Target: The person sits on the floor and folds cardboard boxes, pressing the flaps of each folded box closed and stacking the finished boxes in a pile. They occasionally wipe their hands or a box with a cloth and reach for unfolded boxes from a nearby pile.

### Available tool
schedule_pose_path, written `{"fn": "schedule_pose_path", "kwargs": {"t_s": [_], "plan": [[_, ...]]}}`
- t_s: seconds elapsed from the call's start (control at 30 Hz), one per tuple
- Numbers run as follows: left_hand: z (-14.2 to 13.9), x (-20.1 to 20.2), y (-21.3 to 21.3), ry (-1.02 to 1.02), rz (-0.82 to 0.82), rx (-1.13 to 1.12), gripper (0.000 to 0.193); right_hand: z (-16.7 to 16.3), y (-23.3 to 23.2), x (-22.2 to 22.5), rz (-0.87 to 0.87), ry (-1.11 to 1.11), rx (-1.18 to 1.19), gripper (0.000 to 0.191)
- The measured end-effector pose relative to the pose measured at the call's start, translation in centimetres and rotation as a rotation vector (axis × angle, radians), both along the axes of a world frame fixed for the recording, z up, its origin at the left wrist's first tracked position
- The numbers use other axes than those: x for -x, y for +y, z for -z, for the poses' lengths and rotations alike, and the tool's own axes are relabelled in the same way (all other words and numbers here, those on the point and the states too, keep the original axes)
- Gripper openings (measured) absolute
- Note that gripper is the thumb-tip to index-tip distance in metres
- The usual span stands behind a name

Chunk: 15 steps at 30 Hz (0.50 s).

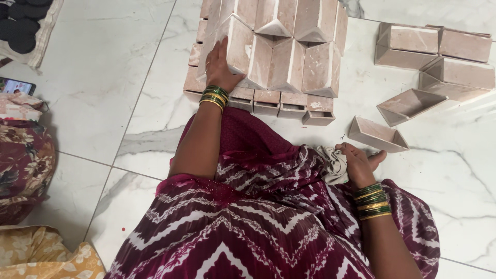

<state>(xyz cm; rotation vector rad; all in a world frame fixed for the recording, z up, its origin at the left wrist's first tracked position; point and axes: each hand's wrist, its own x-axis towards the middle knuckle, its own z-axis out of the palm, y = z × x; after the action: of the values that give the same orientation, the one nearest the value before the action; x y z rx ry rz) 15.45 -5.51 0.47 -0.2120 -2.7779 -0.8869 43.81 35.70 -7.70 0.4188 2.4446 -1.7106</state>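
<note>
A stack of pinkish-brown triangular clay moulds (289, 57) stands on the white marble floor (103, 88) in front of me. My left hand (221, 64) rests flat against the stack's left side, touching one mould; green and gold bangles circle the wrist. My right hand (359, 164) lies on my maroon patterned lap, closed around a crumpled pale cloth (332, 164). A single triangular mould (377, 135) lies on the floor just beyond the right hand.
Several more moulds (439, 62) lie loose at the right. Dark round discs on a cloth (23, 26) sit at the top left, a phone (16, 86) below them. Floral fabric bundles (23, 165) fill the left edge.
</note>
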Motion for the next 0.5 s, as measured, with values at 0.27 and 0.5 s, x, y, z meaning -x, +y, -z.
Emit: {"fn": "schedule_pose_path", "kwargs": {"t_s": [0.27,0.5], "plan": [[0.6,0.6,-0.6,0.072,0.063,0.215,0.119,-0.3,-0.1,0.1,-0.012,0.024,0.193,0.037],[0.3,0.7,-0.6,0.115,0.07,0.218,0.112,-2.4,-1.4,0.0,0.013,-0.009,0.003,0.039]]}}
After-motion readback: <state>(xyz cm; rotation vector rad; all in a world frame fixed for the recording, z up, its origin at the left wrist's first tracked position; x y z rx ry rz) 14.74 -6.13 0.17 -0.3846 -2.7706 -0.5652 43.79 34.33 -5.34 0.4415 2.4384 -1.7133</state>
